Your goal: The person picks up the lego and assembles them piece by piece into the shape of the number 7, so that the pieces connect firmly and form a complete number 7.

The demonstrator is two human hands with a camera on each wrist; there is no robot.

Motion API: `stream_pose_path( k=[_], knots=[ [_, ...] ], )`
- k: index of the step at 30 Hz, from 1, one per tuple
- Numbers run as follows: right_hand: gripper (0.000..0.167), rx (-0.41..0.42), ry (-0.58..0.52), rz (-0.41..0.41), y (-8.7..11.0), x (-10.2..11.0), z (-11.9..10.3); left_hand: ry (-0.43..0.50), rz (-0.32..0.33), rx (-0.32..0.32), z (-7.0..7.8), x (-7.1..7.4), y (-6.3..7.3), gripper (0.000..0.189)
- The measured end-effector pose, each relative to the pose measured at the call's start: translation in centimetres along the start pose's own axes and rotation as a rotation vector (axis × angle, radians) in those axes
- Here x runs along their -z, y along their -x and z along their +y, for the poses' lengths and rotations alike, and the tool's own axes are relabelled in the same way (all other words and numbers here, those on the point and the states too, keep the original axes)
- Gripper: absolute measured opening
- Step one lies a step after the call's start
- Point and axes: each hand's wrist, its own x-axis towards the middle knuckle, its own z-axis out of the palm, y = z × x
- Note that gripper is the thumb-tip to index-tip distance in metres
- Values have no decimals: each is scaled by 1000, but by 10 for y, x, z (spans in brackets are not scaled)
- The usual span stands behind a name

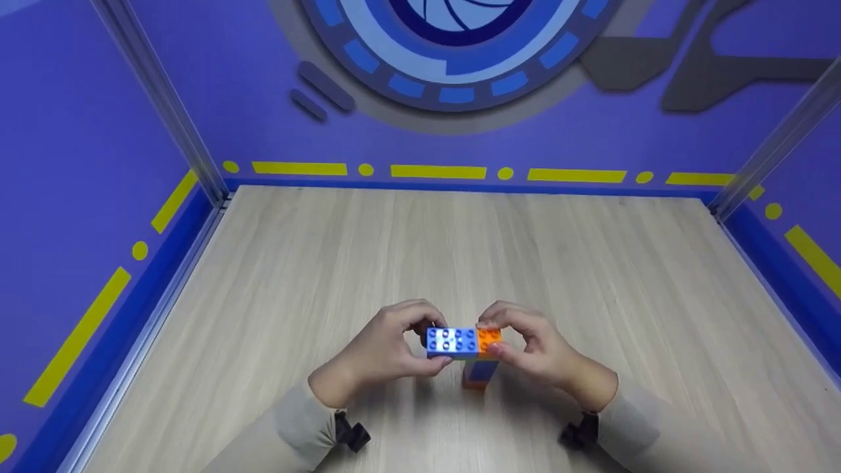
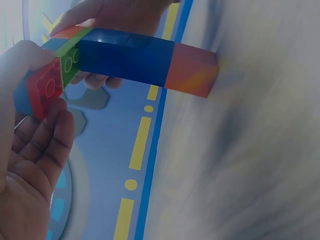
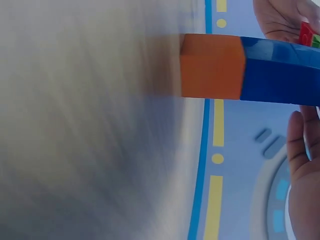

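A column of toy building bricks stands upright, with an orange brick [image 3: 212,66] at its foot and blue bricks [image 2: 125,56] above it. Over these lies a green brick [image 2: 70,59], which juts out to the left. The top layer is a long blue studded brick [image 1: 452,340] beside an orange studded brick [image 1: 489,336]. Under the blue one's left end sits a red brick [image 2: 46,89]. My left hand [image 1: 397,345] pinches that left end between thumb and fingers. On the other side, my right hand [image 1: 535,341] pinches the orange top brick front and back.
The pale wood-grain table [image 1: 453,249] spreads beneath the bricks. Purple-blue printed panels [image 1: 230,118] rise along its back and both sides, joined by metal corner posts [image 1: 164,98]. Dark straps with small black blocks [image 1: 353,433] sit at both wrists.
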Motion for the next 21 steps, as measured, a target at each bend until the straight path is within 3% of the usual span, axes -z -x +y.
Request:
stream_pose_path(
  k=[4, 9, 17, 21],
  knots=[
    [39, -59, 34, 1, 2, 0, -5, -64, -36, -42, 2, 4, 0, 38],
    [38, -75, 61, 1, 2, 1, -9, -113, -58, -83, 4, 7, 2, 42],
    [37, -81, 63, 1, 4, 0, -11, -164, -13, -209, 2, 8, 3, 34],
    [43, -112, 114, -8, 5, 4, -15, -161, -16, -231, 4, 11, 2, 31]
  ],
)
